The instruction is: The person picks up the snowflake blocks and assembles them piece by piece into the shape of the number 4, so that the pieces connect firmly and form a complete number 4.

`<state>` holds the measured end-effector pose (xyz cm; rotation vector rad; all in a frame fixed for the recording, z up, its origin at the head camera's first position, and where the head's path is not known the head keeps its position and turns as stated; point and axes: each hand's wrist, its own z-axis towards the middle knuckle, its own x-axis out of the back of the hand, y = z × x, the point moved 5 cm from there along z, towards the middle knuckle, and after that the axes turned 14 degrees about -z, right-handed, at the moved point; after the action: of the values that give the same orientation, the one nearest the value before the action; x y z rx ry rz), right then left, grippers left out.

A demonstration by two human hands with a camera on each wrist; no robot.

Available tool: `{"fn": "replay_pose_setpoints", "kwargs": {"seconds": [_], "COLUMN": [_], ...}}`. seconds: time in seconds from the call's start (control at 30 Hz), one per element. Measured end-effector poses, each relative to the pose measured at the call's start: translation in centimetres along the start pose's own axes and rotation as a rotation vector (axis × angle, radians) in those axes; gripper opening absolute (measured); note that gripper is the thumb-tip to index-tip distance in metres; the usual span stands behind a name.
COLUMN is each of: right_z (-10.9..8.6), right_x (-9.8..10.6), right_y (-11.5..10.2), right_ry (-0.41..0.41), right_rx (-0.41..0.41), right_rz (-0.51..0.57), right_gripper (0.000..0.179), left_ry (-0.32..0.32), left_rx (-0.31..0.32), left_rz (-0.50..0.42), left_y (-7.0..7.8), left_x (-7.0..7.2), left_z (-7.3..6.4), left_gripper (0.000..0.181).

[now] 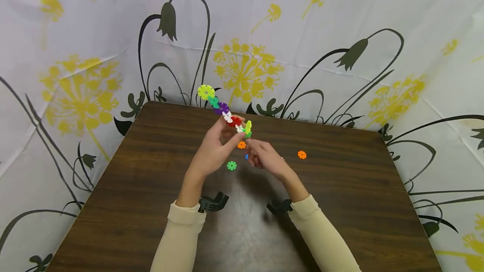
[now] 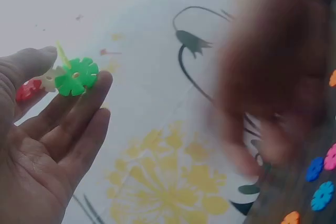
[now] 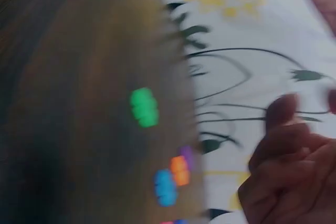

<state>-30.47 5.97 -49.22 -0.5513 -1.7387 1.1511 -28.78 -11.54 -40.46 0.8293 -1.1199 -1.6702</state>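
My left hand (image 1: 214, 148) holds up a chain of interlocking flower-shaped plastic discs (image 1: 222, 108). From the far end run yellow-green, teal, purple, white, red and white discs. Thumb and fingers pinch it near its close end, where a green disc (image 2: 76, 77) has a yellow disc (image 1: 248, 126) slotted into it edge-on. Just right of that end is my right hand (image 1: 264, 156), its fingers loosely bent and nothing visible between them. The right hand is blurred in the left wrist view.
Loose discs lie on the dark wooden table (image 1: 151, 154): a green disc (image 1: 232, 166), an orange disc (image 1: 241, 145) and, farther right, another orange disc (image 1: 302, 154). Blue, pink and light blue discs (image 2: 322, 196) show beyond the right hand. A flower-printed cloth (image 1: 242, 24) hangs behind the table.
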Motion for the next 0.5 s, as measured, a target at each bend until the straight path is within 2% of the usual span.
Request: {"fn": "replay_pose_setpoints", "kwargs": {"seconds": [0.1, 0.2, 0.3, 0.4, 0.5], "right_z": [0.7, 1.1, 1.6, 2.0, 2.4], "right_x": [-2.0, -3.8, -4.7, -5.1, -5.2], "right_y": [1.8, 3.2, 4.0, 4.1, 4.1], "right_ry": [-0.031, -0.062, -0.04, -0.002, 0.025], "right_rx": [-0.039, -0.079, -0.116, -0.134, -0.146], "right_rz": [-0.211, -0.394, -0.527, -0.605, -0.637], "right_gripper": [0.035, 0.04, 0.046, 0.044, 0.037], "left_ry": [0.015, 0.055, 0.104, 0.143, 0.167], "left_rx": [-0.007, -0.03, -0.065, -0.094, -0.116], "left_rz": [-0.017, -0.019, -0.029, -0.041, -0.039], "left_y": [0.3, 0.7, 1.2, 1.9, 2.2], "left_x": [0.9, 2.0, 3.3, 4.5, 5.6], "left_z": [-0.2, -0.5, -0.8, -1.1, -1.2], "left_gripper": [0.043, 0.043, 0.043, 0.043, 0.044]}}
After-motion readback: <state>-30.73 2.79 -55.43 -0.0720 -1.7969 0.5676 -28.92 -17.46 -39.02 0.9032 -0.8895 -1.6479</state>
